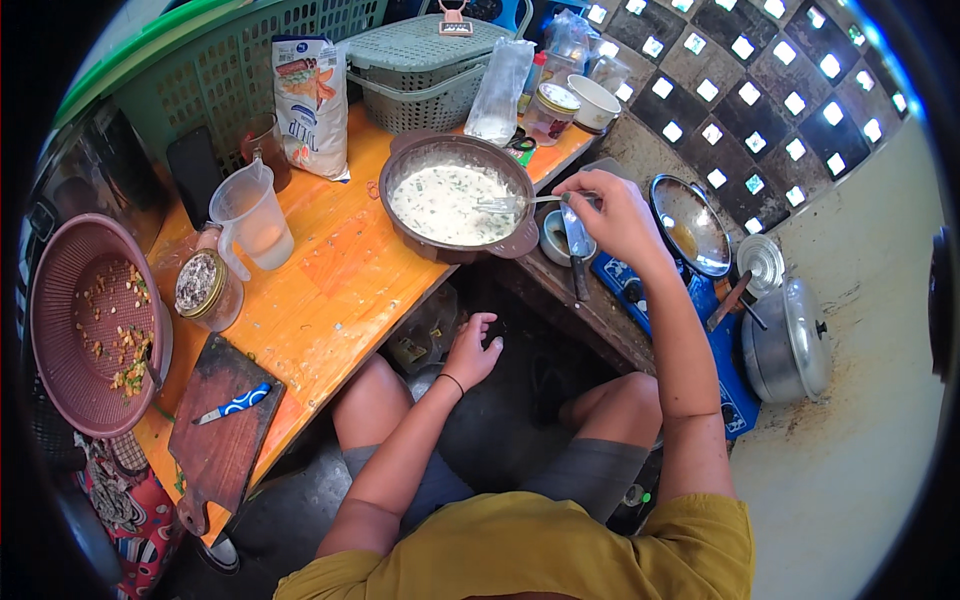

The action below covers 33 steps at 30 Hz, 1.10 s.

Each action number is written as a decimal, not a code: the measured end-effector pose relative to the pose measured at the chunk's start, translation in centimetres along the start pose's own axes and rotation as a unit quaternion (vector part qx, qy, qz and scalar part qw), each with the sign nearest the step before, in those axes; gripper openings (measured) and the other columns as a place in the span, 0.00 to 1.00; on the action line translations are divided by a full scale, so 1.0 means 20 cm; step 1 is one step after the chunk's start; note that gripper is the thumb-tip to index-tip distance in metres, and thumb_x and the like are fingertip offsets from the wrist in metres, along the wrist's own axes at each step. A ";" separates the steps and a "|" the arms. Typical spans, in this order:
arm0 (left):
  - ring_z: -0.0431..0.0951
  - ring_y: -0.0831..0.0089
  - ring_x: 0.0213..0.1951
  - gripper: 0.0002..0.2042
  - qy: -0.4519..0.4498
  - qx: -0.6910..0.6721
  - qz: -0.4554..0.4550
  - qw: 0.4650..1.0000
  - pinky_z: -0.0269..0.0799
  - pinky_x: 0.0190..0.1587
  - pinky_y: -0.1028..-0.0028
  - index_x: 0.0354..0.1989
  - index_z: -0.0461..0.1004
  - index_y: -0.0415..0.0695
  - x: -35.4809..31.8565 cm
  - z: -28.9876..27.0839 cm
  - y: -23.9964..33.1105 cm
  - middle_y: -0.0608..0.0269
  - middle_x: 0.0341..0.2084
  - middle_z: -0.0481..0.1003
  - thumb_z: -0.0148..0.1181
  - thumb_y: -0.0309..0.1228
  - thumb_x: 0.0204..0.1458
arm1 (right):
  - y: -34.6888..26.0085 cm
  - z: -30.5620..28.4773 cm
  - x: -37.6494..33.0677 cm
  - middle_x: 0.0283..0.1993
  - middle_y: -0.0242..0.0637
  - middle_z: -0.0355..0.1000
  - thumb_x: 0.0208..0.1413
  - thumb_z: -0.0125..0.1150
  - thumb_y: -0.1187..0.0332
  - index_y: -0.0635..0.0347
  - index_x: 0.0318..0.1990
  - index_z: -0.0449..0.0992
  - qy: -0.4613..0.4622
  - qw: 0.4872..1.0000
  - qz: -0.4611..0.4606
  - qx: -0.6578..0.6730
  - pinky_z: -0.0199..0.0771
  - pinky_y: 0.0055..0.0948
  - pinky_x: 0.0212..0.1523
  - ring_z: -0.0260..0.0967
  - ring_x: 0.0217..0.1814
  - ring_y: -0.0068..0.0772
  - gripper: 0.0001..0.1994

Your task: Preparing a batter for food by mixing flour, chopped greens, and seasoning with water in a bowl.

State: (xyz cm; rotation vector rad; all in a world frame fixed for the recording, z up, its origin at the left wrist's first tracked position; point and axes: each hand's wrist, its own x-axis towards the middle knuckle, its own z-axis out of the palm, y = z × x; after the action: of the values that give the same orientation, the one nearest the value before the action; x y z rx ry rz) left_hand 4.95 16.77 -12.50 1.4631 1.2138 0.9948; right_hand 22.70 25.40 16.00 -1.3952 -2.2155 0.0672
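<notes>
1. Batter (440,200), pale and flecked with green, lies in a brown pot (432,245) at the right-hand end of the wooden table (330,290).
2. Mixing looks well along: the green flecks are spread through the white, so combining seems mostly done. Whether lumps are left under the surface, I cannot tell.
3. Chopped bits (128,375) lie in the colander (45,320) at the far left, outside the pot; whether they belong in it is unclear. On the cutting board (225,450), a blue-handled knife (245,400) lies unused.
4. The right hand (605,215) grips a fork (520,203) by its handle end, over the pot's right rim.
5. The fork's tines point left, into the pot, at the batter; its long axis runs nearly level across the view, the handle end a touch higher.
6. The left hand (472,352) is empty, fingers loosely bent, above the lap, apart from the pot.
</notes>
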 end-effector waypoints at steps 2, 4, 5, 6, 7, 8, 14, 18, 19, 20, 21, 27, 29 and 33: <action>0.77 0.58 0.52 0.21 -0.031 -0.033 -0.004 0.999 0.74 0.55 0.62 0.58 0.67 0.44 -0.01 -0.04 0.10 0.49 0.49 0.74 0.63 0.28 0.56 | 0.03 -0.03 0.00 0.38 0.38 0.80 0.57 0.59 0.73 0.60 0.43 0.83 -0.049 0.995 0.066 0.063 0.73 0.27 0.42 0.75 0.38 0.23 0.09; 0.78 0.64 0.50 0.20 -0.087 -0.109 0.007 0.990 0.76 0.52 0.66 0.58 0.67 0.43 -0.04 -0.08 0.24 0.51 0.49 0.75 0.61 0.27 0.58 | 0.08 -0.07 -0.03 0.37 0.34 0.80 0.58 0.59 0.73 0.64 0.42 0.82 -0.072 0.985 0.083 0.130 0.72 0.24 0.44 0.73 0.41 0.18 0.09; 0.78 0.66 0.49 0.19 -0.085 -0.113 0.024 0.990 0.76 0.52 0.68 0.58 0.68 0.42 -0.04 -0.11 0.34 0.52 0.48 0.76 0.60 0.26 0.59 | 0.10 -0.07 -0.05 0.32 0.34 0.80 0.56 0.60 0.70 0.63 0.42 0.84 -0.033 0.985 0.039 0.166 0.73 0.25 0.39 0.72 0.33 0.18 0.10; 0.78 0.66 0.49 0.19 -0.081 -0.114 0.015 0.990 0.76 0.52 0.68 0.58 0.68 0.42 -0.06 -0.14 0.42 0.52 0.48 0.76 0.60 0.26 0.59 | 0.04 -0.12 -0.07 0.35 0.34 0.80 0.57 0.60 0.72 0.64 0.42 0.84 -0.043 0.979 0.048 0.191 0.72 0.22 0.39 0.72 0.35 0.17 0.10; 0.78 0.66 0.49 0.18 -0.076 -0.107 0.046 0.990 0.76 0.51 0.68 0.57 0.68 0.42 -0.06 -0.16 0.50 0.52 0.48 0.76 0.60 0.26 0.59 | -0.01 -0.17 -0.10 0.35 0.33 0.80 0.56 0.60 0.73 0.65 0.41 0.83 -0.030 0.977 0.040 0.209 0.72 0.21 0.39 0.72 0.36 0.17 0.09; 0.79 0.66 0.49 0.18 -0.068 -0.098 0.075 0.990 0.76 0.51 0.68 0.57 0.69 0.42 -0.06 -0.20 0.57 0.52 0.47 0.76 0.60 0.26 0.59 | -0.07 -0.21 -0.13 0.36 0.33 0.79 0.56 0.60 0.74 0.65 0.41 0.83 -0.019 0.972 0.030 0.230 0.72 0.21 0.38 0.72 0.37 0.18 0.09; 0.76 0.76 0.48 0.16 -0.099 0.036 0.055 0.993 0.73 0.51 0.75 0.59 0.69 0.40 -0.10 -0.33 0.86 0.59 0.46 0.76 0.55 0.25 0.62 | -0.39 -0.42 -0.37 0.31 0.35 0.74 0.53 0.60 0.78 0.65 0.39 0.83 -0.038 0.990 -0.031 0.132 0.72 0.25 0.37 0.73 0.35 0.24 0.08; 0.77 0.71 0.53 0.18 -0.057 -0.043 0.161 0.984 0.72 0.56 0.71 0.59 0.69 0.39 -0.21 -0.35 0.99 0.56 0.47 0.77 0.56 0.23 0.60 | -0.49 -0.45 -0.48 0.30 0.37 0.73 0.48 0.61 0.80 0.65 0.38 0.83 -0.035 0.991 -0.083 0.098 0.71 0.26 0.34 0.72 0.32 0.29 0.09; 0.76 0.66 0.56 0.19 -0.070 -0.035 0.166 0.983 0.71 0.59 0.69 0.59 0.68 0.39 -0.22 -0.36 1.00 0.54 0.49 0.76 0.55 0.20 0.59 | -0.49 -0.45 -0.50 0.30 0.38 0.73 0.47 0.62 0.81 0.64 0.37 0.84 -0.021 0.989 -0.098 0.107 0.70 0.26 0.33 0.72 0.32 0.31 0.10; 0.76 0.66 0.56 0.19 -0.069 -0.035 0.164 0.983 0.71 0.59 0.69 0.59 0.68 0.39 -0.23 -0.35 1.00 0.54 0.49 0.76 0.55 0.20 0.59 | -0.49 -0.44 -0.52 0.29 0.38 0.72 0.45 0.63 0.81 0.63 0.37 0.84 -0.007 0.987 -0.114 0.116 0.70 0.25 0.32 0.72 0.31 0.32 0.10; 0.76 0.65 0.57 0.19 -0.075 -0.034 0.165 0.983 0.71 0.59 0.69 0.60 0.68 0.39 -0.24 -0.35 1.00 0.53 0.50 0.76 0.55 0.20 0.58 | -0.50 -0.45 -0.54 0.29 0.37 0.72 0.43 0.64 0.82 0.62 0.37 0.85 -0.001 0.987 -0.120 0.109 0.70 0.26 0.32 0.72 0.31 0.31 0.12; 0.75 0.64 0.58 0.21 -0.089 -0.032 0.173 0.980 0.70 0.60 0.68 0.61 0.67 0.39 -0.29 -0.34 1.03 0.51 0.50 0.76 0.54 0.19 0.58 | -0.48 -0.47 -0.58 0.29 0.34 0.72 0.43 0.64 0.81 0.62 0.36 0.85 0.036 0.983 -0.133 0.119 0.63 0.21 0.28 0.67 0.28 0.24 0.11; 0.75 0.64 0.57 0.20 -0.093 -0.029 0.176 0.979 0.70 0.60 0.68 0.61 0.67 0.40 -0.31 -0.35 1.06 0.51 0.49 0.76 0.53 0.20 0.59 | -0.46 -0.51 -0.58 0.29 0.32 0.72 0.44 0.63 0.81 0.62 0.37 0.85 0.032 0.987 -0.097 0.126 0.57 0.20 0.26 0.62 0.26 0.21 0.11; 0.77 0.64 0.55 0.18 -0.151 0.031 0.205 0.967 0.71 0.57 0.67 0.61 0.67 0.40 -0.36 -0.39 1.16 0.51 0.48 0.76 0.49 0.24 0.62 | -0.29 -0.52 -0.53 0.32 0.24 0.71 0.55 0.62 0.77 0.63 0.39 0.84 0.042 0.979 -0.007 0.199 0.44 0.18 0.26 0.52 0.26 0.10 0.07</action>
State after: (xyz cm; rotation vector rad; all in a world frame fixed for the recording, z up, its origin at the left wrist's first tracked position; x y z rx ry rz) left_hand 1.00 9.84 11.67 1.8856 0.7433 0.9598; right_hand 26.04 11.26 22.57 -1.1374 -2.0028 0.4166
